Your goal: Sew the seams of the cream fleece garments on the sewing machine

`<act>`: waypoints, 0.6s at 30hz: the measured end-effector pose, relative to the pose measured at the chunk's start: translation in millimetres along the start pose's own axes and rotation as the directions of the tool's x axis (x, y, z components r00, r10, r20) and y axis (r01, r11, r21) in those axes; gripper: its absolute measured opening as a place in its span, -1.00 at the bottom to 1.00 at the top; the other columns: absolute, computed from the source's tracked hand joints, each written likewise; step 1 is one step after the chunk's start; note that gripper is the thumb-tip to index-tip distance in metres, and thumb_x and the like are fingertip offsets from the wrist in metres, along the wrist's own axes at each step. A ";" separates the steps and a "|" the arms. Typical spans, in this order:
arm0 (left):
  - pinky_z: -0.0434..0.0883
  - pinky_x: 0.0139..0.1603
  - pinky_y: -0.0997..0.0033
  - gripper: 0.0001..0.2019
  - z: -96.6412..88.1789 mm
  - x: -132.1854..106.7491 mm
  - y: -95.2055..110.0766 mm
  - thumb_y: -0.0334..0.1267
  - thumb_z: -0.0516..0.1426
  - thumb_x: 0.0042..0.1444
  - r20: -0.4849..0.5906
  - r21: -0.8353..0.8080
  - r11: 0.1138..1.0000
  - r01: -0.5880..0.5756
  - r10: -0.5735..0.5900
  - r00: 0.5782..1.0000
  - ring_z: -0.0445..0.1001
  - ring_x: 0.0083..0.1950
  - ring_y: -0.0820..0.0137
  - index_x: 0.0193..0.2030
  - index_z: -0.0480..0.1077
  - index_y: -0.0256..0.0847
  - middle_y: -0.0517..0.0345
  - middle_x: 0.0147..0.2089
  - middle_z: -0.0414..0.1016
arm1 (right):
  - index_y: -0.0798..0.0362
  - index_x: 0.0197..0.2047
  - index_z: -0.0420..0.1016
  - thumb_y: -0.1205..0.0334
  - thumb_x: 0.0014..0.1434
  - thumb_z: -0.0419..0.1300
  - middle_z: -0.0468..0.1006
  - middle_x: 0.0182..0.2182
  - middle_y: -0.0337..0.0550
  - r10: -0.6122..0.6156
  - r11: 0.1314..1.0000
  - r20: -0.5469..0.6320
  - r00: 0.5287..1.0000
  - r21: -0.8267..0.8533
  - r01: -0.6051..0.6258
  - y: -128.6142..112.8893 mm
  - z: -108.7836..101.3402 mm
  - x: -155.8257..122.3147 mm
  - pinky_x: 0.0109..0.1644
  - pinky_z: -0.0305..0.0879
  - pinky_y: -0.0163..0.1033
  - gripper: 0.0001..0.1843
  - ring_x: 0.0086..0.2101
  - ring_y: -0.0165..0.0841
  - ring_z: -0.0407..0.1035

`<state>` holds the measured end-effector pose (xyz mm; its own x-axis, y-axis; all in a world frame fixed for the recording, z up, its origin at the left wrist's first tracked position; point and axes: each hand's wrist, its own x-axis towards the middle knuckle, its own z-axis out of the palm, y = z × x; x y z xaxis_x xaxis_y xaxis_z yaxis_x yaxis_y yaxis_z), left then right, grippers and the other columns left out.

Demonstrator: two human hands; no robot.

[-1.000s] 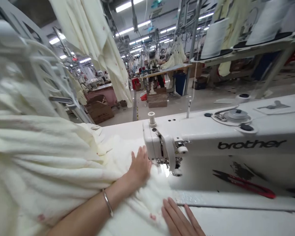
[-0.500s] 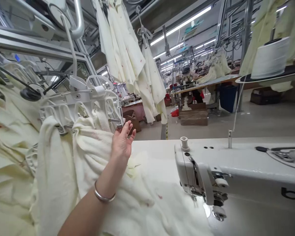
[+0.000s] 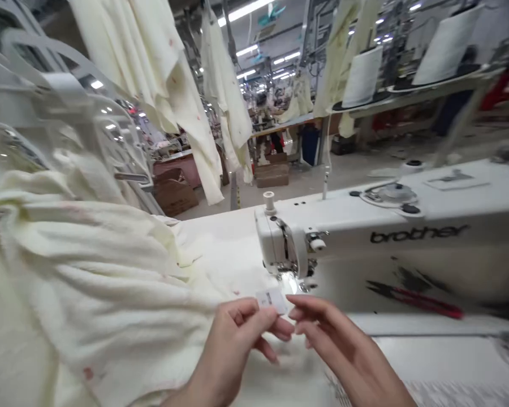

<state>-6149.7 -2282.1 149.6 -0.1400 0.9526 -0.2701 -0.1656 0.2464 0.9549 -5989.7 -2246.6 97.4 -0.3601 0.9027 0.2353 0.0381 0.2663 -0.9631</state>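
Between the thumb and fingers of my left hand (image 3: 237,339) is a small white label (image 3: 272,301) with dark print. My right hand (image 3: 337,342) is just right of the label, thumb and fingers apart, with nothing visible in it. Both hands are in front of the needle area of a white sewing machine (image 3: 335,249). Cream fleecy fabric (image 3: 123,271) with small reddish marks hangs at the left and spreads over the table under my hands.
Red-handled snips (image 3: 428,302) lie on the machine bed at right. A white clip hanger (image 3: 63,107) stands at upper left. Cream garment pieces (image 3: 152,68) hang behind. Thread cones (image 3: 362,76) stand at the back right, and cardboard boxes (image 3: 271,170) are on the floor.
My left hand has left the hanger clip and come down before the machine, now with a label. My right hand has come into view. The view has swung right.
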 end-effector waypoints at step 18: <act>0.38 -0.40 0.50 -0.88 -5.8 41.7 -0.1 -0.27 0.15 0.00 0.042 0.562 0.822 0.088 -0.134 0.990 0.42 -0.50 0.47 -0.44 0.40 -0.29 0.16 -0.54 0.46 | 0.00 -0.28 0.36 0.13 0.30 0.04 0.37 -0.38 -0.23 0.002 0.963 -0.131 0.991 -0.267 -0.037 23.3 1.4 -5.2 -0.36 0.25 -0.35 -0.82 -0.38 -0.41 0.29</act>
<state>-6161.2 -2243.5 137.5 -0.0757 0.9175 -0.3906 0.4006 0.3867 0.8307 -5988.3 -2245.6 73.6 -0.2348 0.9397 0.2486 0.2991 0.3131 -0.9014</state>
